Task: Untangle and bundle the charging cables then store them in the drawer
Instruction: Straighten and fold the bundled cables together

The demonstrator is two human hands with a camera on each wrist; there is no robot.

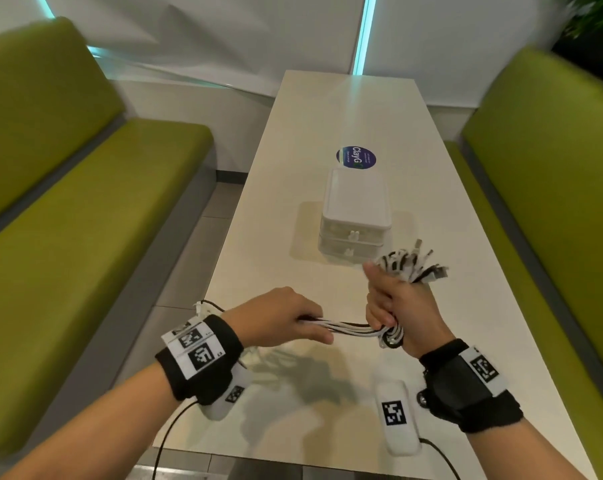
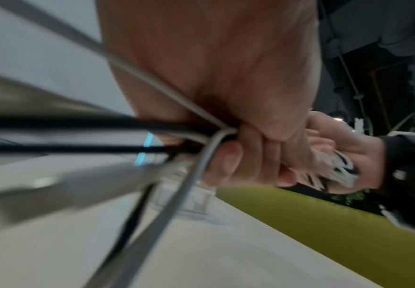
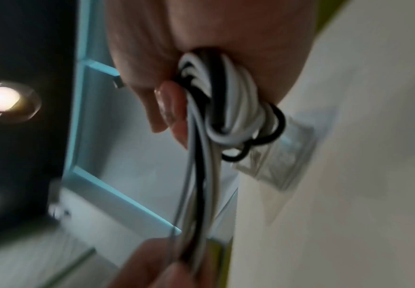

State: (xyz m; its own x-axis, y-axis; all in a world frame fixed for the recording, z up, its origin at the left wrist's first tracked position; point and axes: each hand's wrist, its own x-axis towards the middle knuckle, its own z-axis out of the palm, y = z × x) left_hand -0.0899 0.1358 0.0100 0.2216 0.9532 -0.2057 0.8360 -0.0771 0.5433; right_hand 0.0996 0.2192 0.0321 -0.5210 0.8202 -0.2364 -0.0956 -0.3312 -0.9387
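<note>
My right hand [image 1: 393, 306] grips a folded bundle of white and black charging cables [image 1: 412, 268]; plug ends fan out above the fist and cable loops [image 3: 228, 109] stick out below it. A strand of several cables [image 1: 348, 329] runs left from that fist into my left hand [image 1: 293, 323], whose fingers [image 2: 238, 155] are curled round it. Loose cable tails [image 1: 206, 308] trail out behind the left wrist. The small white two-drawer box [image 1: 353, 216] stands on the table just beyond my right hand, both drawers closed.
The long white table [image 1: 293, 202] carries a round blue sticker [image 1: 356, 158] behind the box. Green bench seats [image 1: 85, 202] flank both sides. A plant [image 1: 591, 26] stands at the far right.
</note>
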